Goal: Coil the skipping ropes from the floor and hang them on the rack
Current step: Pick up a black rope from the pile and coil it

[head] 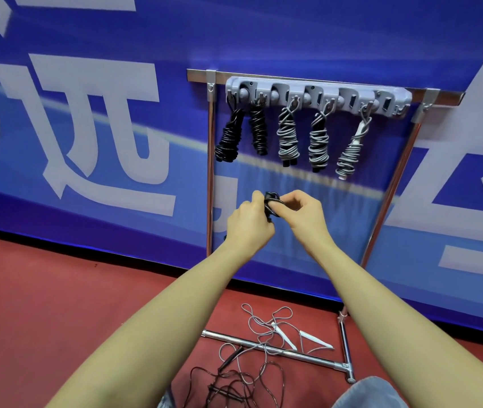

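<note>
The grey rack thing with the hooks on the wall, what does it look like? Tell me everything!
The rack is a long light-grey bar, plastic by the look of it, fixed along a shiny metal rail of a stand in front of a blue banner. It has a row of blocky clips with small hooks underneath. Five coiled ropes hang from the hooks: two black ones at the left, three grey ones to their right. The hook at the far right end looks free. No hand touches it.
</note>
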Motion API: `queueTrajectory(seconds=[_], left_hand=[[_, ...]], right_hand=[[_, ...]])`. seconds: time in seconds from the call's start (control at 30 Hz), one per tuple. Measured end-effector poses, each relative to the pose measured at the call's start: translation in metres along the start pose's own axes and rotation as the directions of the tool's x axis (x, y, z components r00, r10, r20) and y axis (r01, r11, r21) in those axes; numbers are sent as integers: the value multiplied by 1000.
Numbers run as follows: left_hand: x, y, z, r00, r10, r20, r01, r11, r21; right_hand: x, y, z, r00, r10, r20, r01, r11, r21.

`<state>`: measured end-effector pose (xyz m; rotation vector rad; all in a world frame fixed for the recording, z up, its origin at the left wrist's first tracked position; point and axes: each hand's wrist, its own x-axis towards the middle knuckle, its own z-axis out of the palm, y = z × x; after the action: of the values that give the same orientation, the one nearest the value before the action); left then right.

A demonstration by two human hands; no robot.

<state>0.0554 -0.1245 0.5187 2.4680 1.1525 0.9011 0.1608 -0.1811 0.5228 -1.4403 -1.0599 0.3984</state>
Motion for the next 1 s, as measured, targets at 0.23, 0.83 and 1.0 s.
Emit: queueTrajectory(seconds=[0.23,0.83,1.0], left_hand=[[5,-2,-4,1000,-6,12,6,1000,-27],[-4,0,-5,975,-44,220,102,959,-263],[-6,1,-4,977,-65,204,124,948,-293]], right_hand=[[-5,-3,-6,989,33,144,-64,975,211],[-3,6,-13,990,82,118,-105,973,203],[-3,4,-14,987,85,139,-109,979,170]])
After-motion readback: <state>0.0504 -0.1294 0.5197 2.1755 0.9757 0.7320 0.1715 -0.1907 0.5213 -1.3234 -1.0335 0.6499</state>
